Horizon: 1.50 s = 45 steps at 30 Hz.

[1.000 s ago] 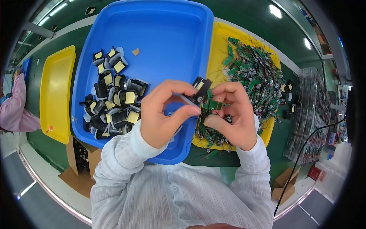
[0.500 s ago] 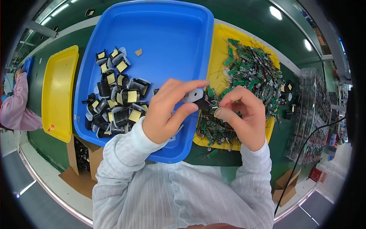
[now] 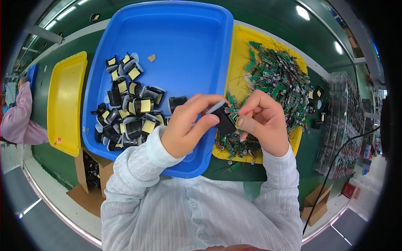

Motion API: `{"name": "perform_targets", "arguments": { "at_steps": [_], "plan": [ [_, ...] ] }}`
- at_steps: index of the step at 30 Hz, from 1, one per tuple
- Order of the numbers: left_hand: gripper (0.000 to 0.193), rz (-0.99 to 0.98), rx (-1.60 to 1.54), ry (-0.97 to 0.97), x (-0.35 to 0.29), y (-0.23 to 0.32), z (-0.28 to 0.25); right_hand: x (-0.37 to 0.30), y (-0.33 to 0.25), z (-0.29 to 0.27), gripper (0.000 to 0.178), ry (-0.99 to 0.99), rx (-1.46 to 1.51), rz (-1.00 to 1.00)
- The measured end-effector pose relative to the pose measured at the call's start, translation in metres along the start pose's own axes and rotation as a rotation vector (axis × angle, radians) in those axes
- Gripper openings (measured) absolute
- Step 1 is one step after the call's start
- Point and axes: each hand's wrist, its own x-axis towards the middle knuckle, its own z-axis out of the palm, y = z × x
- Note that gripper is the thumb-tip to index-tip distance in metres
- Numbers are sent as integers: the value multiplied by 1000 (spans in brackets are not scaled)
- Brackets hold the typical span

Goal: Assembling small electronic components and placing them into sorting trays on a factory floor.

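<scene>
The black housing (image 3: 225, 120) had turned since 0.5 s earlier, its dark side now up and its grey end toward the left hand (image 3: 188, 123).
The left thumb and forefinger pinched it, palm inward; the right hand (image 3: 266, 125), wrist bent inward, gripped a green circuit board (image 3: 233, 110) between thumb and forefinger at the housing's right edge. Below the 2 grips lay a blue tray (image 3: 180, 37) and a yellow tray (image 3: 238, 79).

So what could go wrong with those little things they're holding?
The small green circuit board pinched in the right hand might slip and get lost among the heaped green boards in the yellow plastic tray. The black-and-grey plastic housing, tilted in the left hand, could drop too.
</scene>
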Motion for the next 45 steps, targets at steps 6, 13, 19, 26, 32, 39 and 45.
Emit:
{"name": "perform_targets", "arguments": {
  "at_steps": [6, 13, 19, 26, 32, 39, 45],
  "plan": [
    [32, 77, 206, 16, 1, 6, -3, 2, -1, -1, 13, 4, -32, 35],
    [27, 315, 436, 77, 4, 4, -1, 3, -7, -7, 9, -115, -45, 230],
    [29, 452, 556, 52, 6, 4, -3, 2, -11, -6, 7, -174, -55, 254],
    [30, 478, 580, 45, 7, 7, -4, 2, -8, -6, 7, -192, -44, 245],
    [31, 480, 612, 77, 5, 8, -2, 2, -8, -7, 7, -175, -54, 228],
    [31, 532, 636, 87, 5, 8, -3, 1, -8, -5, 6, -183, -27, 226],
    [32, 561, 667, 91, 4, 8, -4, 0, -7, -6, 6, -199, -16, 226]
  ]
}}
